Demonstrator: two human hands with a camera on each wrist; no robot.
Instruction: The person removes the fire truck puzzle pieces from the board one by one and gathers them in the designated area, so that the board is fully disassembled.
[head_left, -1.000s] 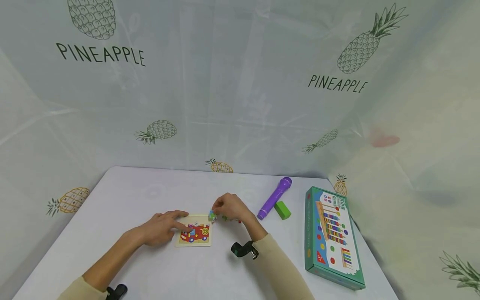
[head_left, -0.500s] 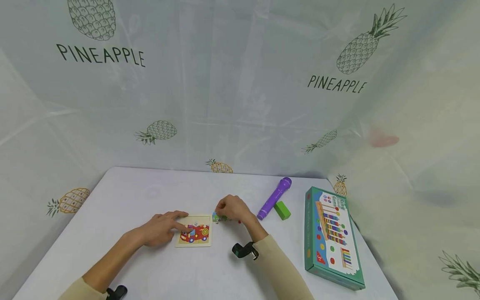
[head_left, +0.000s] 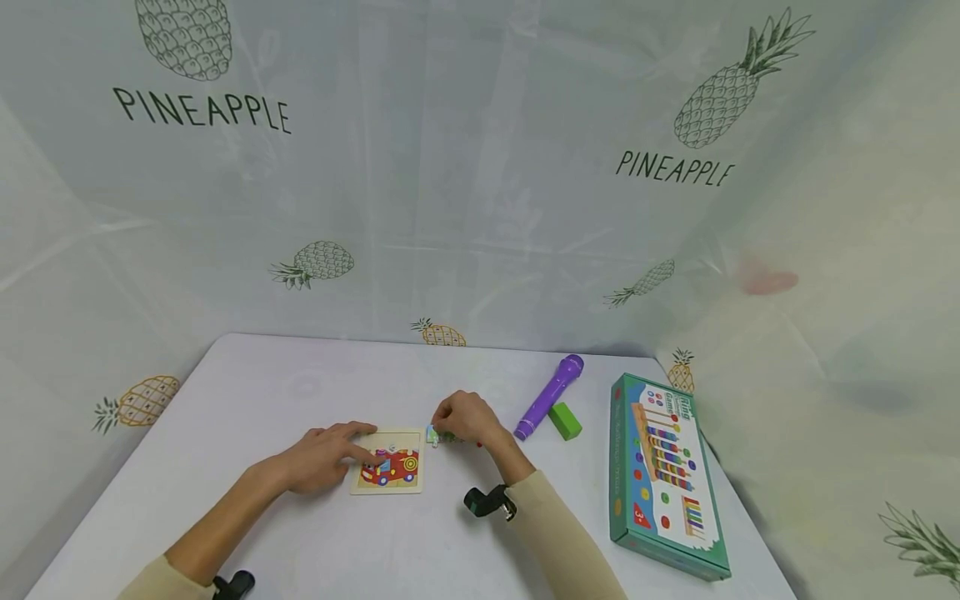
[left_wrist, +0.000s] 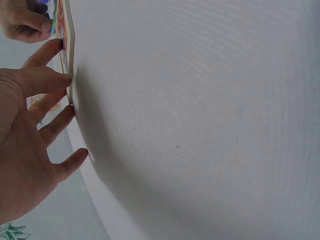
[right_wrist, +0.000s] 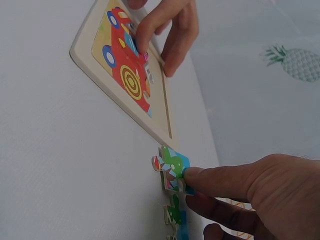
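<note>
A wooden jigsaw board (head_left: 362, 490) lies on the table, with a red fire-truck picture filling its lower part and bare wood above. My left hand (head_left: 322, 457) rests at its left side with fingers extended, the index fingertip on the picture. Just right of the board, my right hand (head_left: 463, 417) pinches a jigsaw piece (right_wrist: 172, 165) showing a green tree and blue sky; the thumb covers its edge. Another green and blue jigsaw piece (right_wrist: 173, 212) sits beside it in the right wrist view. More loose pieces are partly hidden under the right hand.
A purple toy microphone (head_left: 550, 397) and a green block (head_left: 565, 420) lie right of the right hand. Farther right is a green toy box (head_left: 667, 475). A pineapple-printed curtain (head_left: 480, 167) hangs behind the white table (head_left: 315, 550).
My right hand has shifted slightly right with the jigsaw piece, away from the board's upper right corner, then stayed nearly still. The left hand has kept its place.
</note>
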